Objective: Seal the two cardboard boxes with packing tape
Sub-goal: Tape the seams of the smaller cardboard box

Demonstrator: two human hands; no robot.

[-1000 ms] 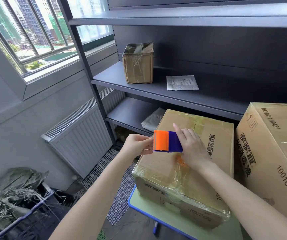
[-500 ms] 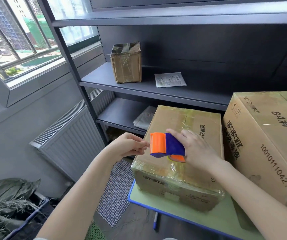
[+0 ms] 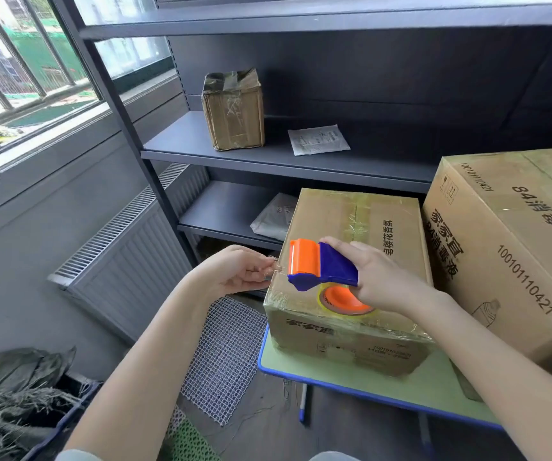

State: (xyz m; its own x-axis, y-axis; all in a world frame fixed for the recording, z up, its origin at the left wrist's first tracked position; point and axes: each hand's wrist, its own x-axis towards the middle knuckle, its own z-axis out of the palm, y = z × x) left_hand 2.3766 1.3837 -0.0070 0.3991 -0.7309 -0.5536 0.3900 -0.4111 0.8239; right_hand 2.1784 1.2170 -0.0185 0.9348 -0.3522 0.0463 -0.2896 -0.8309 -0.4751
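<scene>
The right hand gripped the tape dispenser above the smaller box's left edge on the green table, while the left hand pinched the clear tape end beside it, the larger box standing alongside.

My right hand grips the blue-and-orange tape dispenser above the smaller cardboard box, near its left top edge. My left hand pinches the clear tape end just off that edge. The larger cardboard box stands just beside it on the right, both on the green table.
</scene>
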